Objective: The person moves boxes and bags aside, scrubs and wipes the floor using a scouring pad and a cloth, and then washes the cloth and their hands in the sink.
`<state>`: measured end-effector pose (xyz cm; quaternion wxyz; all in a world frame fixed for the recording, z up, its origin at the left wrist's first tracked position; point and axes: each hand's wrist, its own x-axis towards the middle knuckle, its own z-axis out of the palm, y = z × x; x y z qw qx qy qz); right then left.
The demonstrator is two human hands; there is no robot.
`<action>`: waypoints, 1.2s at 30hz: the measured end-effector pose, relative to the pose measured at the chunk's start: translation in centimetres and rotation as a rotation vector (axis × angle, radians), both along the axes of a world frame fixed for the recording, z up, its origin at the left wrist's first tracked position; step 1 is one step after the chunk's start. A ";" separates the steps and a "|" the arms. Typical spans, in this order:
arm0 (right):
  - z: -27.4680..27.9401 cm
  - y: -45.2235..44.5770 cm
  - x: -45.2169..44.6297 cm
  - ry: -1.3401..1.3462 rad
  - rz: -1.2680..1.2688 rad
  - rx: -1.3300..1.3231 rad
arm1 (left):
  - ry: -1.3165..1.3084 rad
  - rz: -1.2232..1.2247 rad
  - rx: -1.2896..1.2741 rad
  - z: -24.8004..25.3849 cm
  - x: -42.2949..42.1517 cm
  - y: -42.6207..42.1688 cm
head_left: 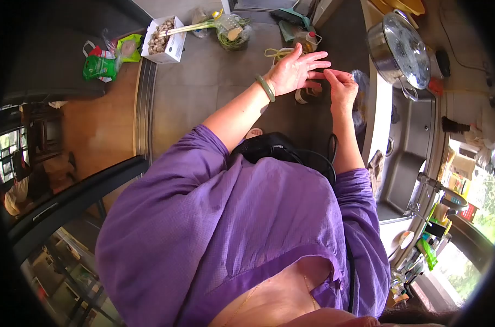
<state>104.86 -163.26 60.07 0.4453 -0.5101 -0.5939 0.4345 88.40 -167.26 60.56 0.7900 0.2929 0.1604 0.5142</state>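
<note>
My left hand is stretched out over the floor, its palm turned up and its fingers spread. A green bangle circles that wrist. Close on its right, my right hand has thumb and forefinger pinched together, touching or almost touching the tip of one left finger. Whatever is in the pinch, if anything, is too small to make out. Below the hands, on the floor, an oil bottle with a red cap is partly hidden behind my left fingers.
A white box of garlic bulbs, bundled green stalks and a green bag lie on the left. On the right are a lidded steel pot, a sink and a faucet. A broom and dustpan stand at the back.
</note>
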 end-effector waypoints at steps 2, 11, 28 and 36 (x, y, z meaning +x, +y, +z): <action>-0.1 0.6 -1.0 0.067 -0.015 -0.047 | -0.006 -0.006 0.000 -0.1 -1.6 0.3; -0.5 4.4 -2.6 -0.399 -0.052 0.227 | -0.019 -0.042 -0.022 -1.3 -6.3 1.9; -5.6 16.4 -9.1 -0.256 0.128 0.160 | 0.071 0.085 -0.313 -6.7 -9.8 14.1; -7.4 21.4 -13.3 -0.457 0.272 0.342 | -0.070 0.108 -0.384 -8.6 -10.6 20.0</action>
